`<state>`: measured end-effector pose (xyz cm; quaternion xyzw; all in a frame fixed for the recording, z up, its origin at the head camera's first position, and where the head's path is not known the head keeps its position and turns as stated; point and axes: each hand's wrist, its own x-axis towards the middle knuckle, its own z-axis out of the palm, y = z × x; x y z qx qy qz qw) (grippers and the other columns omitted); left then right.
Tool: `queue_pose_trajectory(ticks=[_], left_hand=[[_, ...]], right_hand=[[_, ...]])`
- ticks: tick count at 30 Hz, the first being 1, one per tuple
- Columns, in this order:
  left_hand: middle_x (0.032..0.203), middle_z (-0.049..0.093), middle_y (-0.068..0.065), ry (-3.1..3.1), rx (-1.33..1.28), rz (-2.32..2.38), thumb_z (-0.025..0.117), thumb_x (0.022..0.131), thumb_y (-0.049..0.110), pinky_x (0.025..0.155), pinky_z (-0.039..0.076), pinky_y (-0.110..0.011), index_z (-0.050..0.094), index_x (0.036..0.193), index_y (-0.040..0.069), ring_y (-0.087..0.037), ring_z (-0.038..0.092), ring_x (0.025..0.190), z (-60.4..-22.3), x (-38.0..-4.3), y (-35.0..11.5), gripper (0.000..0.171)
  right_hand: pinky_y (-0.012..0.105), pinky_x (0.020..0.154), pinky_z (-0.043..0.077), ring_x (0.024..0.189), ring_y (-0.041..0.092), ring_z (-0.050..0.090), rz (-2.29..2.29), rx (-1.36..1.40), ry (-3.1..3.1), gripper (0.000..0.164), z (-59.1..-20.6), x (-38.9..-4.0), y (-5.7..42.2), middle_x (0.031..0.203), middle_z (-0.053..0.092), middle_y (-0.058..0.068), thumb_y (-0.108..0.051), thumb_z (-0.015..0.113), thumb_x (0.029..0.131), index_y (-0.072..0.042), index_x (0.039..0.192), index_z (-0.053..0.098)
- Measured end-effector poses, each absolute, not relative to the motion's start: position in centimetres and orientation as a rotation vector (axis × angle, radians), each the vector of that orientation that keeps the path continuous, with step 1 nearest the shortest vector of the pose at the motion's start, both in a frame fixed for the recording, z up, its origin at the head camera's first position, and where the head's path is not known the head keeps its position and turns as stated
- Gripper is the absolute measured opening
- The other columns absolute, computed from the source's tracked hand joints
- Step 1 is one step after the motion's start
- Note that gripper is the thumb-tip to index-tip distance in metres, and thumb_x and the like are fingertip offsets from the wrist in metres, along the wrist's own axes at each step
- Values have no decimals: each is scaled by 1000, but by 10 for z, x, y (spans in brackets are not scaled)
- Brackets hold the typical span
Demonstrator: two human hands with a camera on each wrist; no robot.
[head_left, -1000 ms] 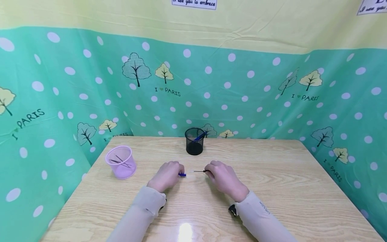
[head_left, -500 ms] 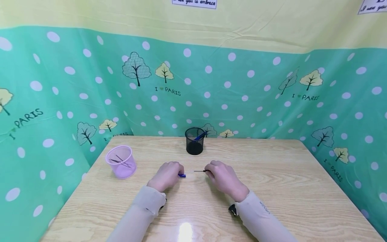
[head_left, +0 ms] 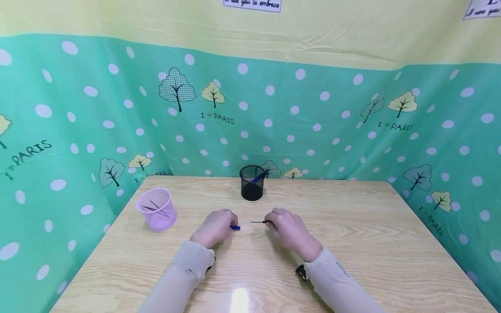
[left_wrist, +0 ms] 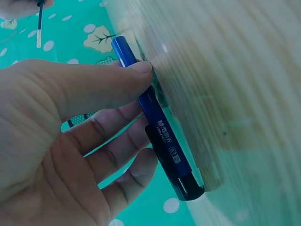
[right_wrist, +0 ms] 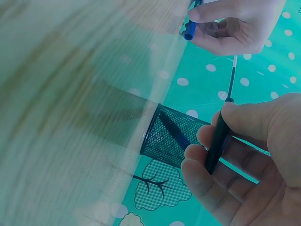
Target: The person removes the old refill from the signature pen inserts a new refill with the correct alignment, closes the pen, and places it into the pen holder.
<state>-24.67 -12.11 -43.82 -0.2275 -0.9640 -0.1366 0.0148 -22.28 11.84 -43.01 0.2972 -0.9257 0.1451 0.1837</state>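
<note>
My left hand (head_left: 215, 226) pinches a blue pen barrel (left_wrist: 162, 132) between thumb and fingers, just over the table. White "M&G" and "0.7" print runs along it, and a dark clip sits at the end nearer the wrist camera. Across a small gap, my right hand (head_left: 291, 230) grips the black front section of a pen (right_wrist: 217, 146). A thin ink refill (right_wrist: 232, 80) sticks out of that section towards the left hand, with a pale end. Barrel and refill are apart. In the head view the fingers hide most of both parts.
Behind the hands stands a black mesh pen holder (head_left: 252, 191) with blue pens leaning in it. A pink mesh holder (head_left: 161, 222) with several thin dark sticks is at the left. The wooden table (head_left: 352, 217) backs onto a green dotted curtain (head_left: 282, 139).
Both hands keep their hold and stay almost in place. The blue barrel's visible end has shifted very slightly left and towards the person.
</note>
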Motion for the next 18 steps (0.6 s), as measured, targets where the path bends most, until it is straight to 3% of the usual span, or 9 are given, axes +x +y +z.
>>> queue_pose_trajectory(ticks=[18], left_hand=[[83, 62, 2, -3007, -709, -438, 63, 76, -6, 71, 48, -35, 70, 78, 15, -14, 52, 73, -438, -247, -121, 22]], right_hand=[[26, 58, 49, 73, 7, 57, 402, 843, -2612, 7, -429, -223, 118, 80, 58, -10, -13, 68, 88, -19, 90, 71]])
